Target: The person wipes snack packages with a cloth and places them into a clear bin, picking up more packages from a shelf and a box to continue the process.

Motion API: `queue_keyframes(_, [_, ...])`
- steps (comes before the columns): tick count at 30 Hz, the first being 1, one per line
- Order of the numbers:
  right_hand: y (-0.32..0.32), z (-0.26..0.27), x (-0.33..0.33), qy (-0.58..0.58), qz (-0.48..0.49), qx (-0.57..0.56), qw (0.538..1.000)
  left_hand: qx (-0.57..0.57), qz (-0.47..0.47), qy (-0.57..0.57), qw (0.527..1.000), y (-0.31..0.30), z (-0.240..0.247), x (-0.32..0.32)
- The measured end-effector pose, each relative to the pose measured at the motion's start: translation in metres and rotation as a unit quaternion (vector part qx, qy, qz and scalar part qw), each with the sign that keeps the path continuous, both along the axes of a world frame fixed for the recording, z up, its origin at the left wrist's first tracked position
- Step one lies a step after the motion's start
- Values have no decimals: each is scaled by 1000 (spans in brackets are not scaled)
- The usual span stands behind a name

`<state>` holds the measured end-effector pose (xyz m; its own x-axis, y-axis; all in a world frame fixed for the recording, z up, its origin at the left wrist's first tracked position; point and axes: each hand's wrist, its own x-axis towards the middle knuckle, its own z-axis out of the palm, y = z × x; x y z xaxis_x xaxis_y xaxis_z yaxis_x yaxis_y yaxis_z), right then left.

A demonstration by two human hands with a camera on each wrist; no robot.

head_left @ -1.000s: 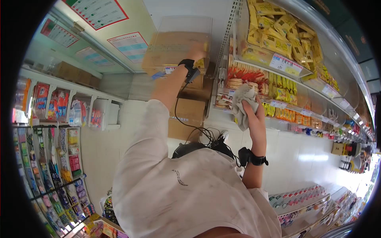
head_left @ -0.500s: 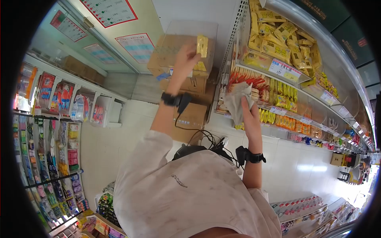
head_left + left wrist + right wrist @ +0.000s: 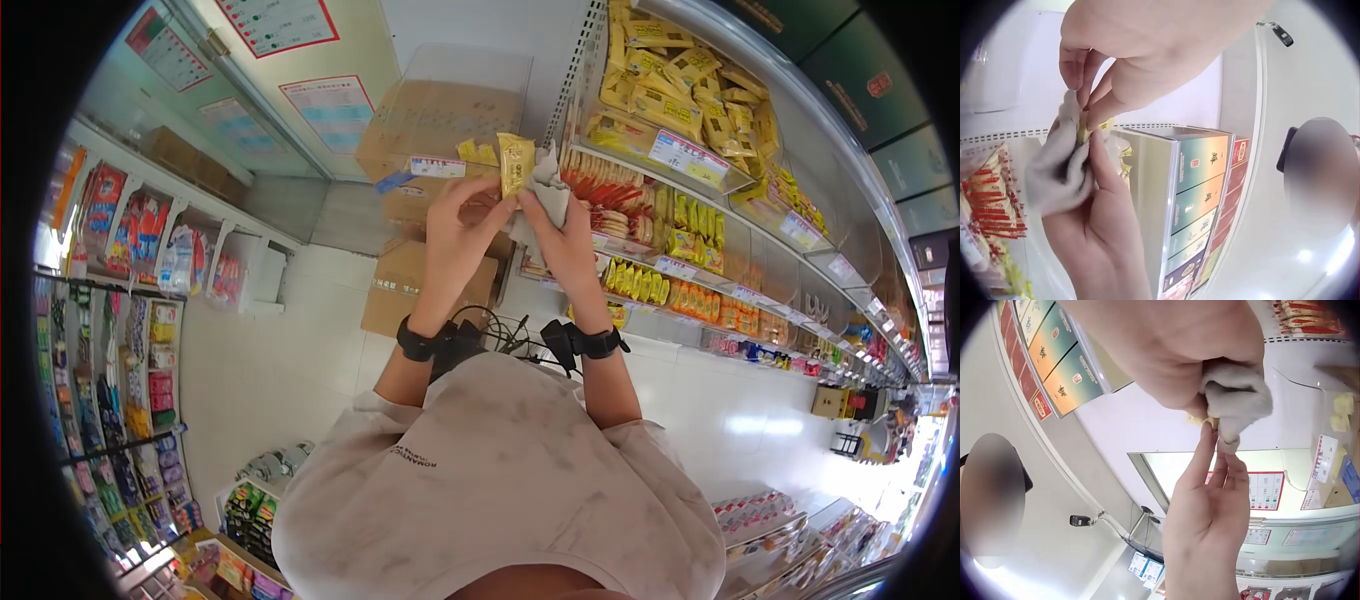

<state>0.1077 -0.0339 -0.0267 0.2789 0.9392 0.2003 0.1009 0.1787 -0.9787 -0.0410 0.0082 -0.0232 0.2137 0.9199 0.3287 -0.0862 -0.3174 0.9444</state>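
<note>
Off near right corner of clear plastic bin (image 3: 460,70) in head view: left hand (image 3: 463,225) and right hand (image 3: 568,240) close together, versus well apart half a second ago. Wrapped in right fingers: crumpled pale grey cloth (image 3: 548,195). Pinched narrowly by left hand at near end: slim yellow glossy-wrapped packet (image 3: 517,160), extending past fingertips, long axis away from body. Brought beside cloth since then. Can't tell if touched by right thumb.

Pale, glossy tiled floor (image 3: 700,400).
</note>
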Motion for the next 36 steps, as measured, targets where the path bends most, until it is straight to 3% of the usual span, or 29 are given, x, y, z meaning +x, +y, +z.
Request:
queue_keyframes(3, [-11,14,2,-38,28,-17,999,-163,-40,-80,982,3,5,-8])
queue_keyframes(6, [-21,23,5,-37,73,-43,996,-150,-74,-44,985,6,16,-13])
queue_keyframes(9, [-28,22,9,-1,61,-6,998,-182,-126,-145,964,8,8,-8])
queue_keyframes(15, [-33,16,18,84,45,18,995,-185,-84,-203,958,-1,12,12])
queue_keyframes(21, [-34,15,19,118,-22,-34,992,-97,-10,-128,987,-7,13,23])
queue_keyframes(24, [-32,15,20,54,-46,-20,997,-125,-61,-130,982,-9,15,26])
queue_keyframes(25, [-32,14,23,-70,-63,22,995,-143,-68,-155,975,-10,14,28])
queue_keyframes(27, [-33,14,31,-310,-90,103,941,-179,-79,-204,959,-13,14,33])
queue_keyframes(30, [-38,21,25,-308,-49,111,944,-211,-44,-164,963,-8,14,31])
queue_keyframes(33, [-36,12,19,-282,-58,110,951,-207,-80,-180,958,-4,8,28])
queue_keyframes(36, [-32,5,17,-16,-27,9,999,-207,-99,-247,941,-14,11,34])
